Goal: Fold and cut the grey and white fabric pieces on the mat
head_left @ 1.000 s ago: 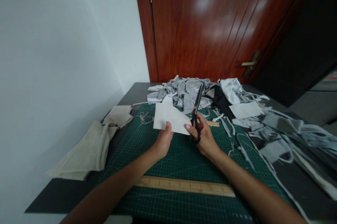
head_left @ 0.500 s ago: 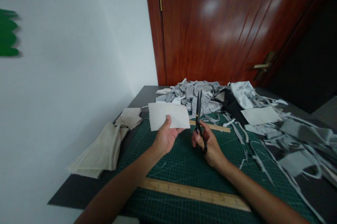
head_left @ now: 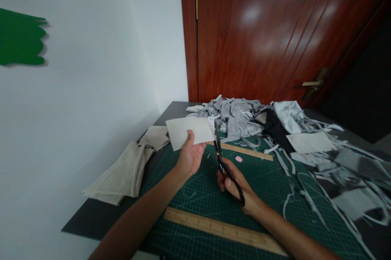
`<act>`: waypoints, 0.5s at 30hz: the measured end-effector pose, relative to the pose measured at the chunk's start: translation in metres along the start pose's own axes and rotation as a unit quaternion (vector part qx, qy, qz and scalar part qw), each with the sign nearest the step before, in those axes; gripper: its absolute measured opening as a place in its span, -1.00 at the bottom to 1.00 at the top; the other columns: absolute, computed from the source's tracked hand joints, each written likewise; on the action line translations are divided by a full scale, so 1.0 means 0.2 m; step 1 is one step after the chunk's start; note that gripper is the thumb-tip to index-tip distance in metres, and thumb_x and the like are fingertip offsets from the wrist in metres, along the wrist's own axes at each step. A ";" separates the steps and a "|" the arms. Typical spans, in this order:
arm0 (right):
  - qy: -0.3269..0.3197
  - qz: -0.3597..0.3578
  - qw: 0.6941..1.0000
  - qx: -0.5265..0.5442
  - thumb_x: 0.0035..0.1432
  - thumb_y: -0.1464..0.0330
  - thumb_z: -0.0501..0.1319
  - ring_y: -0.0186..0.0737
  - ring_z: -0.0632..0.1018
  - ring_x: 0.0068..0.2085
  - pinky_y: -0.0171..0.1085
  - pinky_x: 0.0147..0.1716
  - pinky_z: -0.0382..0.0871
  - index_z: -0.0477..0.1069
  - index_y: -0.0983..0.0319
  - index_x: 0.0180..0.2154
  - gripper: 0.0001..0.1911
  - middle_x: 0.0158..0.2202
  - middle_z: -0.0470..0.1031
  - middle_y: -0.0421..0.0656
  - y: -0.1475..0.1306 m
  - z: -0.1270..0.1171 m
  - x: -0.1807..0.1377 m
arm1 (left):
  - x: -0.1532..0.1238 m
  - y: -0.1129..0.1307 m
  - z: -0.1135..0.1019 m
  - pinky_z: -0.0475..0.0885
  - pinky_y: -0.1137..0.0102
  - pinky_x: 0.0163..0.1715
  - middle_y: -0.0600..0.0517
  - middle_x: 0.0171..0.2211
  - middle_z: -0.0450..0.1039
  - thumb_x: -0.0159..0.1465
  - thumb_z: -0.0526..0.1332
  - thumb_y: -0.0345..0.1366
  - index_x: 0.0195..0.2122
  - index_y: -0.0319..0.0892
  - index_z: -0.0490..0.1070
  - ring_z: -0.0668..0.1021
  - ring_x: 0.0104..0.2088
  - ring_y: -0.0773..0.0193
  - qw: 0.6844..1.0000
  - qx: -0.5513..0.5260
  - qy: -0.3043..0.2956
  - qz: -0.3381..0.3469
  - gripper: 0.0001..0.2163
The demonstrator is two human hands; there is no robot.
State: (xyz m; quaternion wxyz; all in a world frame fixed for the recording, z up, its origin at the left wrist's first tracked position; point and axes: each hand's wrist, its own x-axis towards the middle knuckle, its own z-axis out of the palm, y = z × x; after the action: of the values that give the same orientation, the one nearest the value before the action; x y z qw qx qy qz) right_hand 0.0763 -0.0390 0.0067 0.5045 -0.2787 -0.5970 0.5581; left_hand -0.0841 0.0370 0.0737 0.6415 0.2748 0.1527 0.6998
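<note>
My left hand (head_left: 190, 157) pinches a pale rectangular fabric piece (head_left: 190, 131) by its lower edge and holds it up above the green cutting mat (head_left: 214, 195). My right hand (head_left: 236, 188) grips black scissors (head_left: 222, 161) by the handles, their blades pointing up and away toward the right edge of the fabric piece. The blades look nearly closed and do not touch the piece. A small pink mark (head_left: 238, 158) lies on the mat just right of the scissors.
Two wooden rulers lie on the mat, one near (head_left: 224, 230), one far (head_left: 246, 150). A heap of grey fabric scraps (head_left: 235, 115) and strips (head_left: 330, 162) covers the back and right. Folded beige cloth (head_left: 122, 172) lies left. A wooden door (head_left: 269, 31) stands behind.
My left hand pulled the fabric piece away from the scissors, up and to the left. My right hand drew the scissors back toward me and tilted them left. The camera view swung left.
</note>
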 end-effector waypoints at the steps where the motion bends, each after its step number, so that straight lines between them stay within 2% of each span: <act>1: -0.001 0.001 1.000 -0.002 0.20 -0.11 0.28 -0.24 0.33 -0.38 -0.25 -0.38 0.16 0.26 0.07 0.25 -0.29 -0.33 0.31 -0.25 0.00 0.00 0.00 | 0.00 -0.01 0.00 0.38 0.19 0.27 -0.09 0.17 0.52 0.41 0.26 -0.13 0.20 -0.15 0.41 0.44 0.29 0.06 1.000 0.005 -0.001 0.004 -0.61; 11: 0.002 0.001 1.000 -0.013 0.24 -0.03 0.30 -0.26 0.33 -0.41 -0.26 -0.42 0.15 0.25 0.08 0.24 -0.35 -0.34 0.31 -0.25 0.00 0.00 0.00 | 0.01 -0.02 -0.02 0.37 0.11 0.28 -0.15 0.22 0.47 0.35 0.33 -0.10 0.22 -0.17 0.38 0.42 0.30 0.00 1.000 0.019 -0.018 0.002 -0.52; 15: -0.007 0.003 1.000 0.018 0.28 -0.01 0.27 -0.29 0.31 -0.45 -0.27 -0.45 0.15 0.26 0.09 0.22 -0.41 -0.39 0.28 -0.28 -0.01 0.00 0.00 | 0.01 -0.02 -0.03 0.35 0.10 0.29 -0.15 0.23 0.45 0.34 0.34 -0.08 0.24 -0.18 0.37 0.42 0.30 -0.01 1.000 0.006 -0.028 -0.004 -0.50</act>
State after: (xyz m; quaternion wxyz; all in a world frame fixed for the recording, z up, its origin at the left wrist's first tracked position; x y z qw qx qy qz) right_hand 0.0766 -0.0387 0.0078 0.5036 -0.2671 -0.5898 0.5720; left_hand -0.0851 0.0405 0.0671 0.6465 0.2981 0.1400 0.6881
